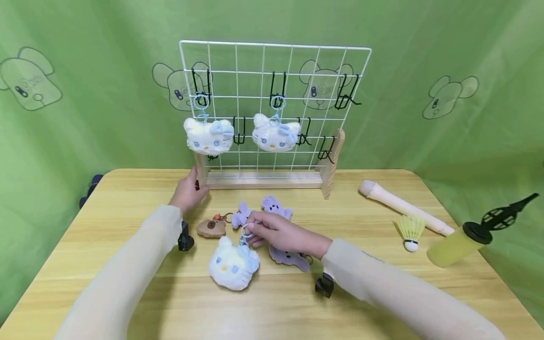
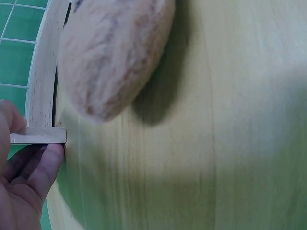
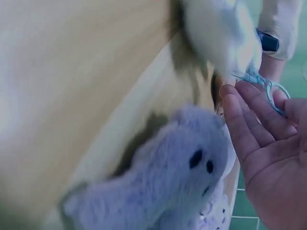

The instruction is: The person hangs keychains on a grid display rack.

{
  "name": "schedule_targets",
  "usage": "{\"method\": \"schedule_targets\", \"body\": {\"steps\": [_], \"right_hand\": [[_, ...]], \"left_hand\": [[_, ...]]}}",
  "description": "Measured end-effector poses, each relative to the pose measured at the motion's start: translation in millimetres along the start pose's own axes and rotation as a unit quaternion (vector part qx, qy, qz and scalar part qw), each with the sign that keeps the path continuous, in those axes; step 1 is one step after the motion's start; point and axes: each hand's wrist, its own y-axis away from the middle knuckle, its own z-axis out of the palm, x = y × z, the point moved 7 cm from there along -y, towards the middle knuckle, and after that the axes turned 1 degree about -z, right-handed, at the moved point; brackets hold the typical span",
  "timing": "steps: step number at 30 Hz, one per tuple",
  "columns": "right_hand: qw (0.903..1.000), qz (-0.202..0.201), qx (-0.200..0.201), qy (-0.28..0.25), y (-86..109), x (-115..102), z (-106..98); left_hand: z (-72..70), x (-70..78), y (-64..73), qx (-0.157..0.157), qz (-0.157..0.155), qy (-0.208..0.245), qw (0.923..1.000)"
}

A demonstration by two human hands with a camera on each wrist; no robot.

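Observation:
My right hand (image 1: 274, 231) pinches the blue key ring (image 3: 277, 98) of a white plush cat keychain (image 1: 233, 266) with a pale blue bow. The cat's head hangs from it, low over the table. My left hand (image 1: 188, 192) grips the wooden foot (image 2: 38, 135) of a white wire grid rack (image 1: 265, 182), thumb on one side and fingers on the other. Two similar white cat keychains hang on black hooks, one at the rack's left (image 1: 209, 137) and one near its middle (image 1: 275, 134).
Purple plush keychains (image 3: 153, 177) lie beneath and around my right hand. A brown plush keychain (image 1: 211, 228) rests near my left wrist. At the right are a white microphone-shaped stick (image 1: 403, 207), a yellow shuttlecock (image 1: 411, 231) and a yellow bottle (image 1: 454, 248) with a black top. Other black hooks (image 1: 345, 92) jut from the grid.

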Motion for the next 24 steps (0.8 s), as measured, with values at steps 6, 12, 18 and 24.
{"method": "schedule_targets", "body": {"steps": [6, 12, 18, 24], "right_hand": [[0.9937, 0.019, 0.033, -0.105, 3.9, 1, -5], [0.9908, -0.017, 0.062, -0.120, 8.8, -5, -17], [0.9858, -0.055, 0.124, -0.098, 18.8, -17, -38], [0.9703, -0.110, 0.209, -0.052, 36.3, -32, -73]], "left_hand": [[0.7, -2.6, -2.1, 0.002, -0.002, 0.001, 1.0000], [1.2, -4.9, -3.2, 0.003, -0.002, -0.001, 1.0000], [-0.2, -5.0, -3.6, 0.004, 0.001, -0.003, 1.0000], [1.2, -3.0, -3.4, 0.004, 0.003, 0.004, 1.0000]]}}
